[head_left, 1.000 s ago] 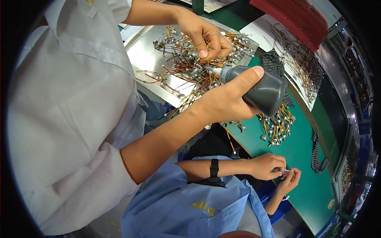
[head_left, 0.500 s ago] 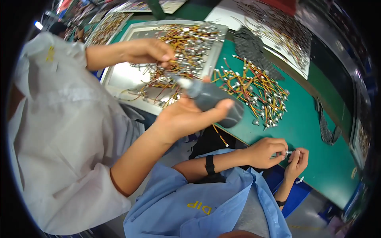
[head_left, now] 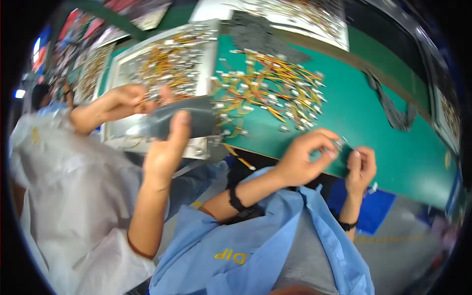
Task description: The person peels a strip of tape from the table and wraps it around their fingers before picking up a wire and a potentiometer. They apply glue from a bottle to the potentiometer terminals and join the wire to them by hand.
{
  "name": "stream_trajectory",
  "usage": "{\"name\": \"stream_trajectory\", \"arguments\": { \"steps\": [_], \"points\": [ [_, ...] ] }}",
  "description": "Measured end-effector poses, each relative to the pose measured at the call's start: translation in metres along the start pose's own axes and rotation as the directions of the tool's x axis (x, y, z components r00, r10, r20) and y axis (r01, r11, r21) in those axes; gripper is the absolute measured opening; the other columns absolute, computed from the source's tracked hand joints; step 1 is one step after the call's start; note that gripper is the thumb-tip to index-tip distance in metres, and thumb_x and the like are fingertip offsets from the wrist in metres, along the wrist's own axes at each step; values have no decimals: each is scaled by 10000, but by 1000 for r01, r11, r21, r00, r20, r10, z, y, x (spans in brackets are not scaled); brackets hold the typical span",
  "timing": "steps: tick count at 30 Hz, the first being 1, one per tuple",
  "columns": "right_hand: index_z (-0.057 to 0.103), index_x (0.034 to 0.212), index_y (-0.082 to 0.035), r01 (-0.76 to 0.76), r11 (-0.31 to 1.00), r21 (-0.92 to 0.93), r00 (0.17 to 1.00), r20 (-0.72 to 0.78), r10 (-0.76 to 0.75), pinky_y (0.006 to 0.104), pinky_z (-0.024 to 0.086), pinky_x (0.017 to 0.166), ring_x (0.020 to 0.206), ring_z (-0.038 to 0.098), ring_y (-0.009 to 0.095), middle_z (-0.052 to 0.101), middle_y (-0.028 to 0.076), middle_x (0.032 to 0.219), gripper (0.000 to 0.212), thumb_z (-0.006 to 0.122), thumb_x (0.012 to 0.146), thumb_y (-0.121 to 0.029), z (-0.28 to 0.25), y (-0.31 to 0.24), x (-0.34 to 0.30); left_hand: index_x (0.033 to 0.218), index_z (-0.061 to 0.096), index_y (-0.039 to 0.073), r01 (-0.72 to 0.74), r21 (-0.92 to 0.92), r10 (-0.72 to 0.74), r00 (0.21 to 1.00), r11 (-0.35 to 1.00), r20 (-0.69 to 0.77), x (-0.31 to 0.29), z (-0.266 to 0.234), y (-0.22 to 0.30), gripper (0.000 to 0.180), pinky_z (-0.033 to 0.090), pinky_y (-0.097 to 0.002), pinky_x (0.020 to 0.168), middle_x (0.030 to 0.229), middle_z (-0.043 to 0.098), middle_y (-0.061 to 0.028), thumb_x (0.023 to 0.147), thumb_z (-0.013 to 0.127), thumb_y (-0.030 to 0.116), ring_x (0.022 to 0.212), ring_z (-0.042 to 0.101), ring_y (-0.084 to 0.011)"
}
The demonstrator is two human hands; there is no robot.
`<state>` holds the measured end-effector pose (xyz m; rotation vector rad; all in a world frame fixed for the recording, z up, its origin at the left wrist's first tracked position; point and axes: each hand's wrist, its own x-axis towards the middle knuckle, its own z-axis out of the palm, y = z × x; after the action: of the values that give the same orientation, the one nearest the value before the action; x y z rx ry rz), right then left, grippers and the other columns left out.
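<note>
Right of the frame's middle, the left hand [head_left: 306, 158] reaches up and right over the table edge, thumb and forefinger curled into a ring and pinching a small silvery metal part [head_left: 340, 143] at their tips. Just beside it, the right hand [head_left: 362, 168] is raised with fingers bent; whether it holds anything, I cannot tell. Black bands [head_left: 236, 199] circle both wrists.

The smooth green tabletop [head_left: 398, 152] stretches across the right half. At upper centre lies a loose heap of thin yellow, red and dark wires with pale ends [head_left: 275, 91], below a crumpled dark-grey cloth [head_left: 260, 37]. At left, a co-worker in a pale, wrinkled jacket [head_left: 83, 182] grips a blurred dark-grey plastic bottle [head_left: 191, 118] before a pale rectangular tray [head_left: 209, 64] of similar wires.
</note>
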<state>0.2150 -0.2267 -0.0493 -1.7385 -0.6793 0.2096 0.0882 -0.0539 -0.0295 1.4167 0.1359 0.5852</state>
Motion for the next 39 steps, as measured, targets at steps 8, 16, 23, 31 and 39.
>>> {"name": "stream_trajectory", "arguments": {
  "steps": [8,16,23,31,39],
  "points": [
    [645,1069,92,268,903,334,908,225,-353,312,480,712,771,610,228,664,147,881,246,660,865,-45,13,-65,22,914,598,0,-29,361,-75,959,932,273,24,-14,66,15,440,-336,682,771,578,-82,903,609,-2,727,574,-187],
    [660,963,83,315,907,279,901,213,-379,322,524,674,736,662,233,703,187,860,176,651,788,76,-12,-78,20,868,595,20,-296,489,41,883,821,467,49,-1,92,62,340,-380,669,739,535,-81,813,604,-8,648,480,-252],
    [644,940,70,281,960,-11,942,195,-274,277,527,620,628,666,198,706,157,785,119,640,821,73,-16,-80,9,855,596,28,-427,594,12,819,682,574,64,11,103,104,372,-383,725,772,551,-84,770,628,-22,701,504,-265],
    [616,961,26,-311,725,615,943,106,315,276,508,562,579,647,167,689,118,729,35,595,935,16,12,-69,7,1000,634,12,-433,619,439,885,655,155,26,2,71,242,488,-354,816,954,612,-156,769,703,11,864,615,-286],
    [608,958,21,-327,672,665,941,160,299,250,494,526,606,664,152,683,108,721,37,603,952,-15,45,-85,-1,1169,646,-14,142,-104,-147,988,984,-37,8,12,36,232,531,-344,798,1217,606,-150,939,636,12,924,626,-192]
  ]
}}
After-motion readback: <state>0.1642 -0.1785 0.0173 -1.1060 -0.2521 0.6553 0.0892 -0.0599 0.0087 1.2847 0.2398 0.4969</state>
